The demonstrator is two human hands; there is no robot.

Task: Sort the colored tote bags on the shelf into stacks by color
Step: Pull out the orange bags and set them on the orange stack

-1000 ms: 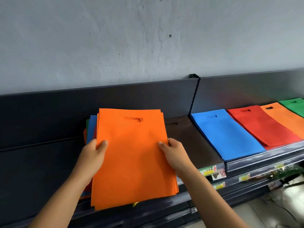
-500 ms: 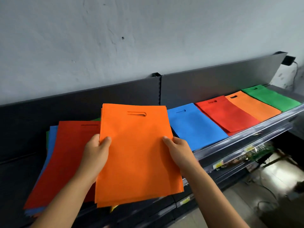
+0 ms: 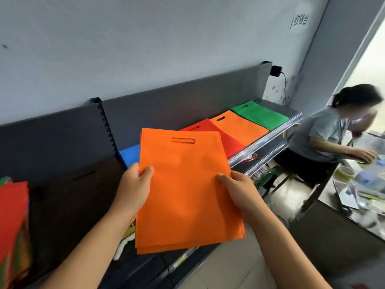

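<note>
Together, the left hand [image 3: 133, 190] and right hand [image 3: 237, 195] pinch a thin sheaf of orange tote bags [image 3: 185, 192] by its side edges (thumbs on top), lifted above the shelf [image 3: 68, 207]. Beyond lie blue [image 3: 130, 156], red [image 3: 227, 140], orange [image 3: 239, 128] and green [image 3: 260, 114] stacks; the wall sign [image 3: 300, 21] bears Chinese characters, blurred.

Held bags [image 3: 187, 190] lie between the left hand [image 3: 133, 190] and right hand [image 3: 239, 195], before the shelf [image 3: 264, 140]. On it — four stacks in a row; mixed pile [image 3: 12, 222] far left; counter [image 3: 358, 197] right.
</note>
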